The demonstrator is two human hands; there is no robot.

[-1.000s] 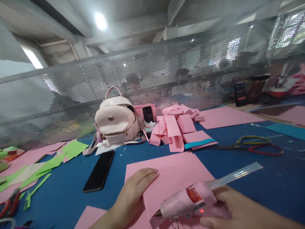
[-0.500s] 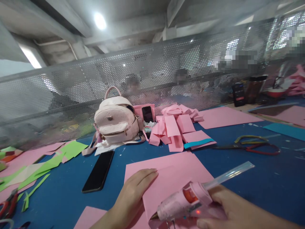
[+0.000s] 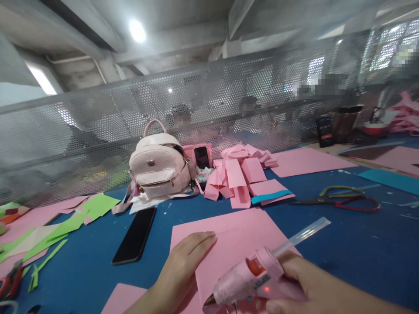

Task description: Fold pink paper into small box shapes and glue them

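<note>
My left hand lies flat on a pink sheet of paper, fingers stretched out and pressing it to the table. A pink hot glue gun is in my right hand, with the fingers wrapped round its handle. Its dark nozzle points down and left, close to the lower left edge of the pink paper; whether it touches is hard to tell. Out of the gun's back end sticks a clear glue stick, and a small red light glows on its side. Part of the handle is hidden by my hand.
A black phone lies left of the paper. Behind stand a pale pink backpack and a pile of folded pink paper pieces. Scissors lie at the right, green paper scraps at the left. A perforated metal screen closes the back.
My right hand has moved the glue gun slightly to the left, its nozzle staying near the paper's edge. My left hand has stayed in place on the sheet.
</note>
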